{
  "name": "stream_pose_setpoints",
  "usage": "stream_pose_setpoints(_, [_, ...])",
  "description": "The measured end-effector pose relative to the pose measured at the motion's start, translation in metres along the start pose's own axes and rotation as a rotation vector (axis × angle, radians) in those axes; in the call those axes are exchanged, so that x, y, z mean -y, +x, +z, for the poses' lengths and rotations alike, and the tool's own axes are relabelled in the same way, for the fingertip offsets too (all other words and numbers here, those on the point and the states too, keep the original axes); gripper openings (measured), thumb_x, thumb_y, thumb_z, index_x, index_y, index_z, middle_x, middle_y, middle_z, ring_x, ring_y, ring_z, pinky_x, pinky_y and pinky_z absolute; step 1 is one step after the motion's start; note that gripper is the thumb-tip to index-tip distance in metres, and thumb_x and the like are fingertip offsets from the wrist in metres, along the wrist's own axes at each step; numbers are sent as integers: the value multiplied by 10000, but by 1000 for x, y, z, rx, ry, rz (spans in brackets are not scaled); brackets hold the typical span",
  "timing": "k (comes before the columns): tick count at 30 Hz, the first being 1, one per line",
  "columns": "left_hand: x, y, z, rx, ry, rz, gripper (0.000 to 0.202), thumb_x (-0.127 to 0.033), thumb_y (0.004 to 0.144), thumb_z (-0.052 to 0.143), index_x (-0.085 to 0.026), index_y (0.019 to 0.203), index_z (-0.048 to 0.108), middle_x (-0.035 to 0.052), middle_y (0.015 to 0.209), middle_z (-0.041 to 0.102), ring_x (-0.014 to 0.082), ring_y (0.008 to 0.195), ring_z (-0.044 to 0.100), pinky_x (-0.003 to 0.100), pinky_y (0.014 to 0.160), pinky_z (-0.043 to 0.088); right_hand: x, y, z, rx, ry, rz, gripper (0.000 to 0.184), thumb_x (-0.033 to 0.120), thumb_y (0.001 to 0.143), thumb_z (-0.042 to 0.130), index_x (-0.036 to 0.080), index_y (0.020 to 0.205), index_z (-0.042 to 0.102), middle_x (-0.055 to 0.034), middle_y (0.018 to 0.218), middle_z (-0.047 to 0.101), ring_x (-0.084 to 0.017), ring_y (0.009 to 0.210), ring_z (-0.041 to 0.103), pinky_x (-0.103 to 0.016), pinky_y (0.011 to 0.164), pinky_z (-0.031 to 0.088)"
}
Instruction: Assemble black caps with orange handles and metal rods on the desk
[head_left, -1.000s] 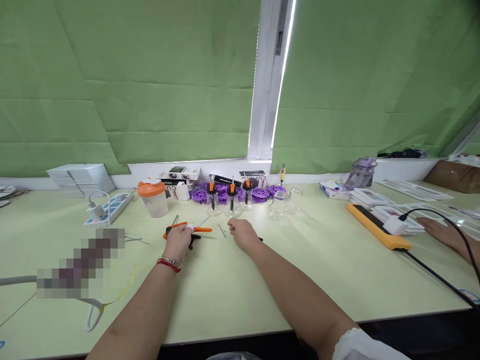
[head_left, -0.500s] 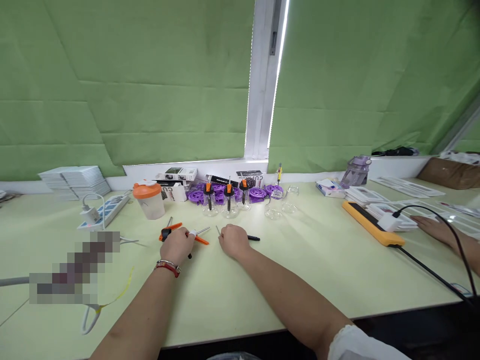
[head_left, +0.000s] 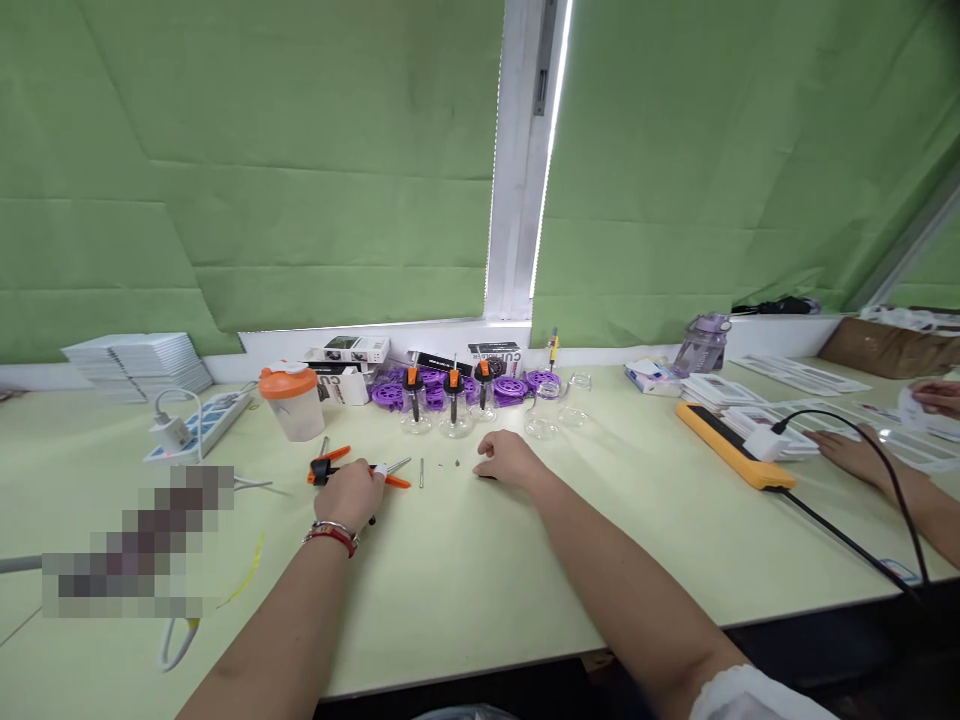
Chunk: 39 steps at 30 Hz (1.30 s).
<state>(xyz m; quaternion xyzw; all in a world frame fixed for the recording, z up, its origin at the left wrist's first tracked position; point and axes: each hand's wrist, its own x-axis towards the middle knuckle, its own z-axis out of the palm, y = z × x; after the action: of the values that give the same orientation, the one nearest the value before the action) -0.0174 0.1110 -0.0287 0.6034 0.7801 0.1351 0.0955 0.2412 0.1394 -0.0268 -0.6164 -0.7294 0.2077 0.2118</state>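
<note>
My left hand (head_left: pixel 351 492) is closed around an orange-and-black tool (head_left: pixel 324 470) with thin metal rods. Orange bars stick out on both sides of that hand, and a rod (head_left: pixel 399 466) points right from a white piece at its fingers. My right hand (head_left: pixel 510 460) is curled low over the table, its fingers on a black pen-like stick (head_left: pixel 486 477), mostly hidden beneath it. Between the hands lie a small metal pin (head_left: pixel 421 473) and tiny bits (head_left: pixel 457 463).
Behind stand glass pieces with orange-and-black tops (head_left: pixel 453 400), purple plastic parts (head_left: pixel 511 390) and boxes (head_left: pixel 349 350). An orange-lidded shaker (head_left: pixel 292 400) is at left, with a power strip (head_left: pixel 217 425). At right are a yellow power strip (head_left: pixel 727 445) and another person's hands (head_left: pixel 847 452).
My right hand has moved right, over the black stick, leaving the metal pin on the table. My left hand stays on the tool. Another person's second hand has appeared at right.
</note>
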Motion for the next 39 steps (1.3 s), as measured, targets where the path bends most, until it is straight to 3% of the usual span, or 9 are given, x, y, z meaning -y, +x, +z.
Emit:
stream_pose_setpoints(3, [-2,-1,-1,19,2,-6,378,-468,807,347,-181,820,592,158,913,666,313,846,615,349,584,425,-22,-1,-3,74,-3,15,279,257,576,763,166,826,681,-46,838,657,-158,717,563,-240,585,380])
stream_pose_setpoints(6, [-3,-2,-2,29,16,-2,379,-479,806,346,-185,821,584,154,920,668,307,836,619,342,576,423,-34,2,2,46,22,27,173,219,635,709,170,798,681,-38,791,651,-143,679,551,-235,570,374])
stream_pose_setpoints(16, [-6,-7,-7,57,56,19,351,-475,784,370,-194,839,572,125,961,666,275,842,623,321,562,421,-45,10,-9,2,-119,134,160,258,650,697,166,775,658,-54,856,664,-161,748,588,-218,552,352])
stream_pose_setpoints(23, [-7,-8,-9,37,34,12,325,-456,790,380,-203,828,582,109,925,671,267,812,619,318,541,406,-22,0,-13,-33,-286,193,323,411,712,661,155,901,608,-96,941,645,-210,817,600,-249,567,344])
stream_pose_setpoints(27, [-4,-6,-10,-25,-3,12,290,-405,803,370,-228,848,595,79,898,677,261,821,615,316,549,402,4,-6,-7,-16,-270,95,301,377,740,643,168,950,592,-88,973,639,-210,850,593,-258,604,357])
stream_pose_setpoints(31, [-1,-2,-10,-13,-20,-5,268,-379,807,370,-226,841,587,82,900,677,263,826,616,314,556,400,25,-9,7,68,-174,-13,216,295,749,632,188,935,608,-61,984,648,-196,874,591,-253,631,364])
stream_pose_setpoints(39, [3,0,-6,16,-40,0,259,-352,823,348,-226,875,568,91,916,676,268,834,619,310,558,399,41,-1,38,43,-122,-95,268,146,780,552,197,1031,630,-73,1079,621,-198,935,579,-260,693,374])
